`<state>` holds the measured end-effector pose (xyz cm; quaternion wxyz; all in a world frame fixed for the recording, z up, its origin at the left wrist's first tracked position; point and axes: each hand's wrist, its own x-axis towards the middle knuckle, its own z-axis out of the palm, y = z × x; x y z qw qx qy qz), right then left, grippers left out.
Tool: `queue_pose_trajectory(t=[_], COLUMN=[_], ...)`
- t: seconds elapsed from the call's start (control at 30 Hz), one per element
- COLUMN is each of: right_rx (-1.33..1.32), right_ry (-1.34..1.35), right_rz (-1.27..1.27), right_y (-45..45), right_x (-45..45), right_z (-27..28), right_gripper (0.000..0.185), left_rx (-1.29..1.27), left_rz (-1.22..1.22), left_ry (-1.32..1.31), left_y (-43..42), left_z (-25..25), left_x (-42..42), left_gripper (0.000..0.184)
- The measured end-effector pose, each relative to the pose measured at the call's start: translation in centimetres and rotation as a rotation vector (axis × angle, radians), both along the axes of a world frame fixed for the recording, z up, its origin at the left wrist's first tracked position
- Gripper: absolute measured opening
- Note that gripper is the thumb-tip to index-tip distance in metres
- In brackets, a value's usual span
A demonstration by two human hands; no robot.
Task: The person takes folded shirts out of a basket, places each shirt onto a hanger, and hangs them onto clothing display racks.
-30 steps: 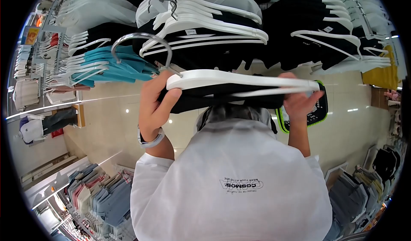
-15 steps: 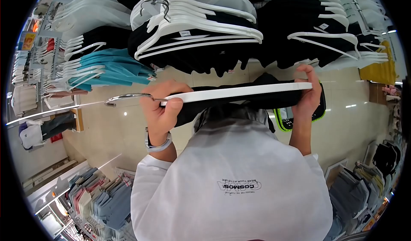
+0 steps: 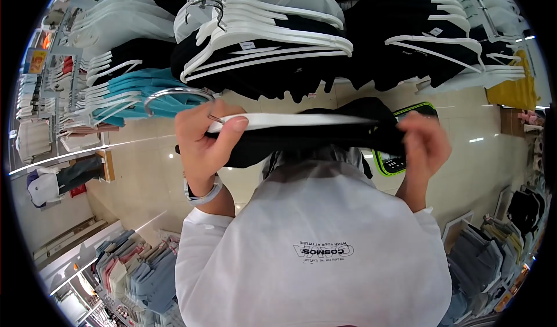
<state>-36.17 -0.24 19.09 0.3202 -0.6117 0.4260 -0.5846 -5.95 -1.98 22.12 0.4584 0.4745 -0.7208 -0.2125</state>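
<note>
My left hand (image 3: 204, 138) is closed around a white hanger (image 3: 278, 121) at the base of its metal hook (image 3: 177, 92), thumb on top. The hanger lies roughly level in front of my chest, its right end running into the dark cloth of a black garment (image 3: 313, 136). At the garment's right edge is my right hand (image 3: 428, 144), fingers curled against the fabric and partly blurred. Its grip seems to be on the cloth; the fingertips are not sharp.
Ahead hangs a rack of black shirts (image 3: 261, 74) on white hangers. Teal shirts (image 3: 145, 86) hang to the left. A black container with a lime-green rim (image 3: 380, 163) sits low behind my right hand. Folded clothes (image 3: 145, 275) are at lower left, trousers (image 3: 476, 263) at lower right.
My right hand has left the hanger's right end and shifted slightly right and down to the garment's edge. My left hand has moved a little left, and the hook has risen.
</note>
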Motion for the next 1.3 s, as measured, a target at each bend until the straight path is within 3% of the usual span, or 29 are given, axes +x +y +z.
queue_pose_trajectory(t=[0.07, 0.17, 0.27, 0.3, 0.37, 0.43, 0.57, 0.6, 0.7, 0.83, 0.9, 1.0, 1.03, 1.17, 1.3], right_rx=[-0.063, -0.216, -0.246, -0.247, -0.022, -0.051, -0.110, -0.111, -0.120, 0.048, 0.142, 0.164, 0.165, 0.177, 0.062], right_ry=[0.462, 0.380, 0.420, 0.423, 0.687, 0.705, 0.759, 0.759, 0.721, 0.546, 0.486, 0.501, 0.502, 0.483, 0.571], right_rz=[0.515, 0.548, -0.016, -0.014, 0.322, 0.329, 0.293, 0.298, 0.194, 0.090, 0.079, 0.113, 0.119, 0.073, 0.044], right_y=[-0.4, 0.0, -1.1, -1.6, -2.6, -3.0, -3.7, -3.9, -4.5, -5.2, -5.6, -5.9, -6.0, -6.5, -6.6], right_x=[0.5, 1.8, 1.0, 0.4, -1.1, -0.5, 1.0, 0.9, 0.0, -2.5, -3.0, -3.1, -3.1, -3.9, -4.3], right_z=[2.7, 2.3, 1.3, 1.1, 0.3, -0.7, -1.5, -1.5, -1.5, -0.9, -1.3, -1.5, -1.5, -1.5, -1.2], right_gripper=[0.027, 0.034, 0.039, 0.039, 0.034, 0.031, 0.026, 0.026, 0.023, 0.018, 0.017, 0.017, 0.017, 0.017, 0.018], left_rx=[0.002, -0.020, -0.031, -0.024, -0.016, 0.065, 0.233, 0.122, 0.145, 0.132, -0.033, 0.010, -0.030, -0.163, -0.113], left_rz=[-0.004, -0.030, -0.060, -0.080, -0.098, -0.080, -0.227, -0.313, -0.206, 0.078, 0.449, 0.384, 0.389, 0.229, 0.146], left_ry=[0.084, 0.194, 0.210, 0.203, 0.196, 0.033, 0.157, 0.160, -0.081, -0.221, -0.340, -0.201, -0.272, -0.250, -0.065], left_y=[-0.1, -0.1, 0.0, 0.1, 0.1, 0.0, -1.2, -2.1, -2.4, -1.8, -1.8, -1.7, -1.8, -1.6, -0.3], left_z=[-0.2, -0.1, 0.1, 0.2, 0.1, -0.1, 0.0, -0.8, -0.6, -3.1, -5.3, -8.3, -8.5, -10.1, -8.5], left_x=[-0.1, -0.1, 0.0, -0.1, 0.0, 0.4, -1.7, -1.5, 0.2, 2.4, 2.8, 3.3, 3.1, 4.4, 4.4], left_gripper=[0.017, 0.021, 0.023, 0.024, 0.025, 0.027, 0.032, 0.044, 0.067, 0.065, 0.063, 0.058, 0.042, 0.025, 0.023])
